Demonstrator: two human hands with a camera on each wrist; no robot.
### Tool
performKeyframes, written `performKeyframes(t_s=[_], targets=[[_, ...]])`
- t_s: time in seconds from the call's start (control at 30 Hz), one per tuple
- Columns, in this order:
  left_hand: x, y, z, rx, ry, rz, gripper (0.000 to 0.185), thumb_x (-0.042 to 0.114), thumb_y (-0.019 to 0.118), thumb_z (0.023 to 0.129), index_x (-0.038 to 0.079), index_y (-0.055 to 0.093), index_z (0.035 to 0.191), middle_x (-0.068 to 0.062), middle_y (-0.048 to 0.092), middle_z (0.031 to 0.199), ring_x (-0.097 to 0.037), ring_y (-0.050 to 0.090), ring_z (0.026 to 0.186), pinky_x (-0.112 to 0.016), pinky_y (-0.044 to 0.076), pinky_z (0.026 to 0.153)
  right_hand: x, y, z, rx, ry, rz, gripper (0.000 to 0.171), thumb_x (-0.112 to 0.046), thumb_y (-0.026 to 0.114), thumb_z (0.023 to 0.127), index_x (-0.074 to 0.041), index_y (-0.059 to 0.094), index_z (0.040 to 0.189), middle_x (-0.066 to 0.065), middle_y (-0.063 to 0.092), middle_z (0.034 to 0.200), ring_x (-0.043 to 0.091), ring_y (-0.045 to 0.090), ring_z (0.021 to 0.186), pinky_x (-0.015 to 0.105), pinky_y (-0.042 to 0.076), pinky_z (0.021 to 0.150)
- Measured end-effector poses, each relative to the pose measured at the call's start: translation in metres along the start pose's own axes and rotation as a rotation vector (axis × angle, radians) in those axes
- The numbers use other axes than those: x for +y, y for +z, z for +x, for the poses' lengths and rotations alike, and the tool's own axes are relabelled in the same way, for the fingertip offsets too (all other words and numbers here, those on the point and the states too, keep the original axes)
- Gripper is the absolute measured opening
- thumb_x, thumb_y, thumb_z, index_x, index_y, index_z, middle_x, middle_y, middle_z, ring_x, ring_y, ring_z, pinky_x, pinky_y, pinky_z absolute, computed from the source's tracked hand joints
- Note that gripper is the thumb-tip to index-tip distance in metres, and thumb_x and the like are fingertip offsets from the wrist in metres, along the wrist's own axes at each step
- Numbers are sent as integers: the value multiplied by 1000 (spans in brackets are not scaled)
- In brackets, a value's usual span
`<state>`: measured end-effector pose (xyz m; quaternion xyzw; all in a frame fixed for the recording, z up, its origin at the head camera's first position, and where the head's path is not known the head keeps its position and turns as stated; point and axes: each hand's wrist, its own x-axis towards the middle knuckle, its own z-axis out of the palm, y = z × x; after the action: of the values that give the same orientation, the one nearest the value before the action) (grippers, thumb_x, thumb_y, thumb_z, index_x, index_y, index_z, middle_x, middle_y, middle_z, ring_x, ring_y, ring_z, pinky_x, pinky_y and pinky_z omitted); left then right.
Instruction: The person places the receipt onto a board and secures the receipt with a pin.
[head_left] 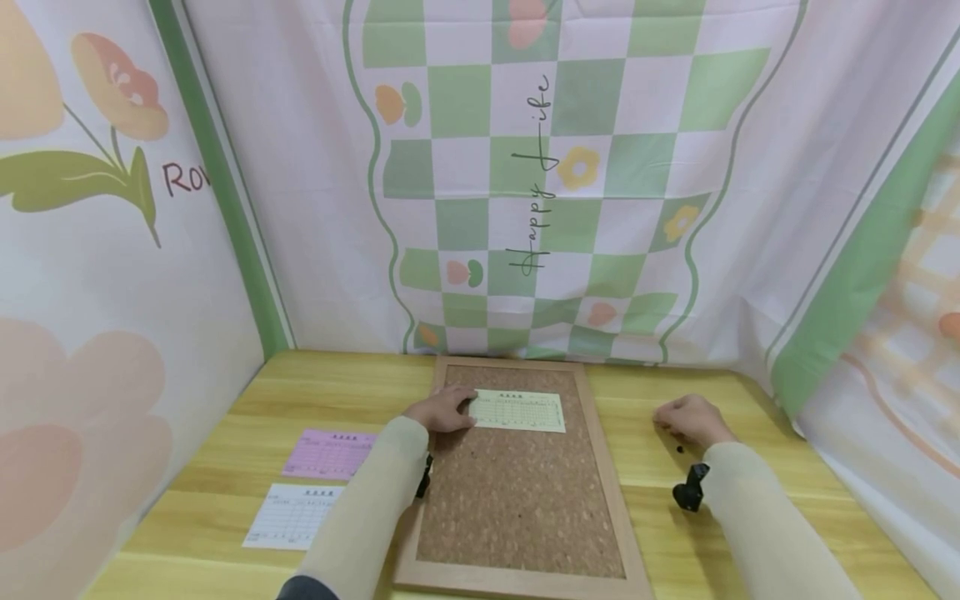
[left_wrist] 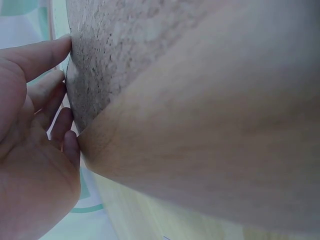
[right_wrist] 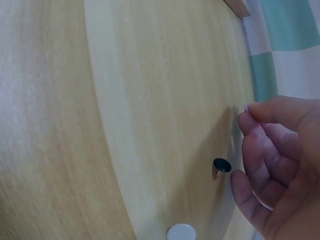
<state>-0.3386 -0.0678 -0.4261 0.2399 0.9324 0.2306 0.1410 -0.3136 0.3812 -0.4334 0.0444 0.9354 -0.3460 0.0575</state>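
A pale yellow-green printed slip [head_left: 517, 411] lies on the upper part of the wood-framed corkboard [head_left: 517, 500]. My left hand [head_left: 441, 410] rests at the slip's left edge, its thumb and fingers spread against the board. Over the table to the right of the board, my right hand [head_left: 693, 419] pinches a thumbtack [right_wrist: 246, 107] between thumb and index finger; only a small pale bit of it shows. Just below these fingers, a black thumbtack [right_wrist: 221, 165] is on the table, and a white thumbtack [right_wrist: 181, 232] lies nearer the bottom of the right wrist view.
Left of the board, a pink slip [head_left: 330, 454] and a white slip [head_left: 288, 517] lie on the wooden table [head_left: 300, 383], partly covered by my left sleeve. A patterned curtain [head_left: 517, 208] hangs behind the table's far edge.
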Motion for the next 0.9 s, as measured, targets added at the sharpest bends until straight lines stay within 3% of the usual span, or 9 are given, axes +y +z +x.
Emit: performKeyframes(t_s=[0.37,0.63,0.9], targets=[[1,0,-2,3,-8,9,54,22,58,102,6,42,151,-15,32,159,-36,19,149,-52,15,119,-1,3,4,-24,37,114,26,-23,65,93,2,73,94,2,59,68,17,53,63,31,48,59],[-1,1,-1,4,-7,15,54,23,57,102,7,41,152,-14,32,159,-35,19,149,-51,16,119,-6,3,3,-35,14,139,34,-21,64,96,10,70,107,5,65,81,17,58,71,30,51,63],[-1,1,0,6,-2,-2,54,23,58,102,6,42,151,-15,32,159,-36,19,149,-53,16,119,-13,6,4,-60,-4,172,29,-21,60,99,3,69,85,-1,52,57,12,42,51,29,43,53]])
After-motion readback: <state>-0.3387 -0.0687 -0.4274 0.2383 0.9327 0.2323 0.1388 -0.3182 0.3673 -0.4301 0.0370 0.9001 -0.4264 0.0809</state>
